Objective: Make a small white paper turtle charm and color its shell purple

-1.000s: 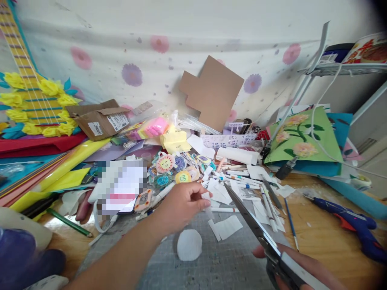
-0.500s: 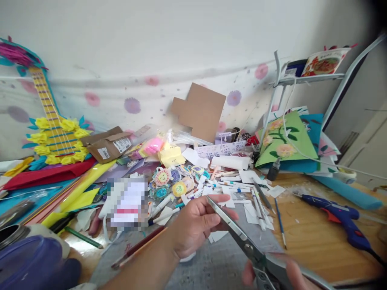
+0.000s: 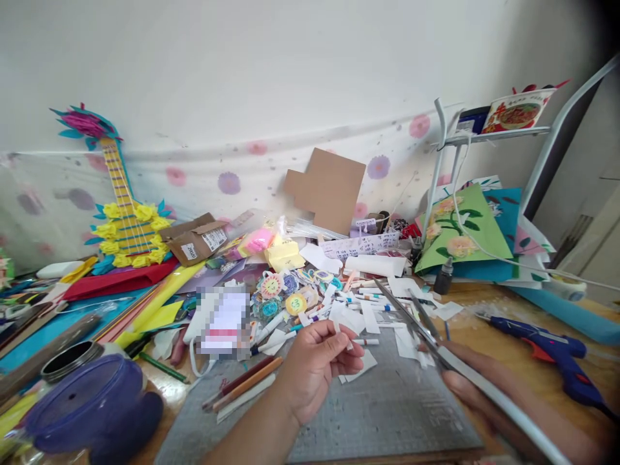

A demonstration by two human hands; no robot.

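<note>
My left hand (image 3: 314, 365) is held palm-up over the grey cutting mat (image 3: 387, 413), its fingers curled and pinching a small white paper scrap (image 3: 339, 320) at the fingertips. My right hand (image 3: 489, 400) sits low at the right, gripping a pair of scissors (image 3: 411, 316) whose shut blades point up-left toward the paper pile. White paper offcuts (image 3: 361, 365) lie on the mat just past my left hand.
Behind the mat lies a heap of markers, paper flower badges (image 3: 283, 290) and scraps. A blue glue gun (image 3: 547, 352) rests at right, a purple jar (image 3: 92, 407) at front left, pencils (image 3: 242, 384) beside the mat. A paper guitar (image 3: 123, 213), cardboard box (image 3: 196, 240) and wire shelf (image 3: 489, 132) stand behind.
The view has tilted up and shifted. The scissors swung right, away from my left hand, and their blades closed. My left hand turned palm-up, still pinching the scrap.
</note>
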